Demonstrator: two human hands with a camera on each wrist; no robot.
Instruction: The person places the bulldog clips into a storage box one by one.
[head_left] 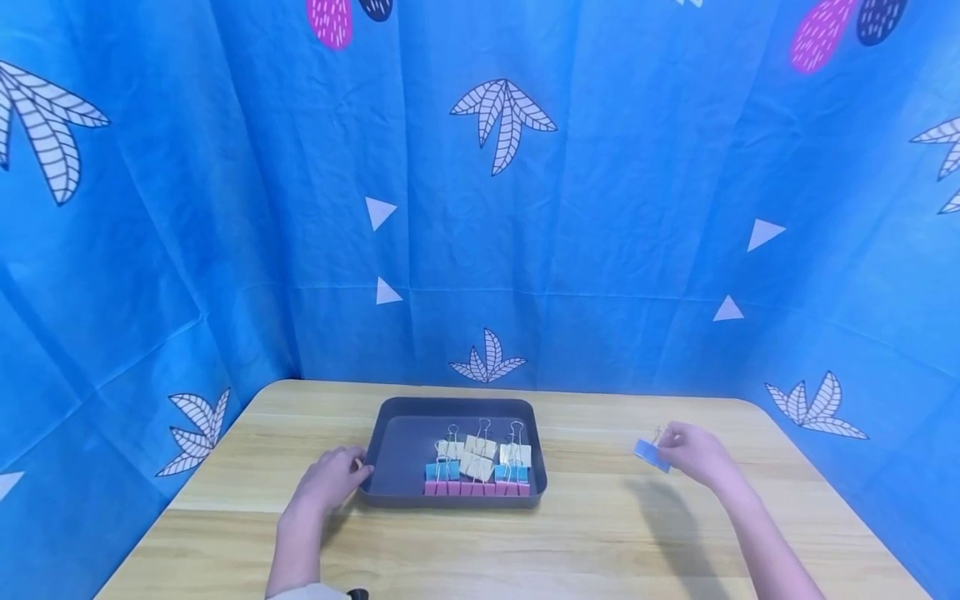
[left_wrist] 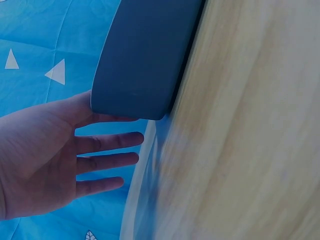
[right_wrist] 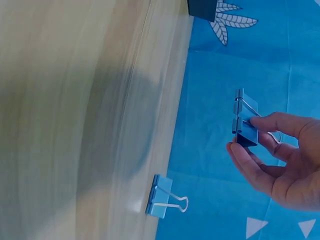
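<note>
Right wrist view showed the small blue metal binder clip [right_wrist: 246, 120] pinched between thumb and fingers [right_wrist: 280, 122] of the right hand [right_wrist: 280, 170], above the pale wooden tabletop [head_left: 600, 533]. At nine o'clock sat the dark grey plastic tray [head_left: 405, 417]; the left hand [head_left: 330, 479] touched its left edge, fingers apart and straight.

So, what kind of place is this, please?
Probably a staged recording booth, not a real office: a blue printed cloth hangs on all sides of one wooden table, which bears a dark tray of binder clips.
</note>
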